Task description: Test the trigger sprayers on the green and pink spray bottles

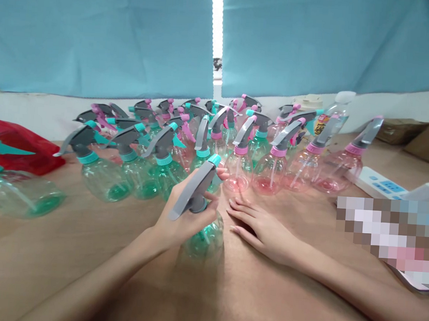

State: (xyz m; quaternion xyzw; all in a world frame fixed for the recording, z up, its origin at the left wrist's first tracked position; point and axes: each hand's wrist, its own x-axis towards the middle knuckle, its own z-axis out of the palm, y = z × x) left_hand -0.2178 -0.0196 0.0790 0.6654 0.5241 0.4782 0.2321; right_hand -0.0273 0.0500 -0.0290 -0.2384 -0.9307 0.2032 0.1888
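Observation:
My left hand [186, 209] is wrapped round the neck of a green spray bottle [205, 237], just under its grey trigger head with a teal nozzle. The bottle is upright and low over the table or on it; I cannot tell which. My right hand [259, 226] lies with fingers stretched out on the wooden table [264, 294], to the right of that bottle and holding nothing. Beyond my hands stand green spray bottles [104, 178] on the left and pink spray bottles [272, 171] on the right, several of each.
At far left are a red plastic bag [26, 142] and another green spray bottle [19, 197]. On the right lie a white power strip [378, 185] and a pixelated flat object [394, 244]. A clear drink bottle [337, 114] stands at the back, before a blue curtain [105, 37].

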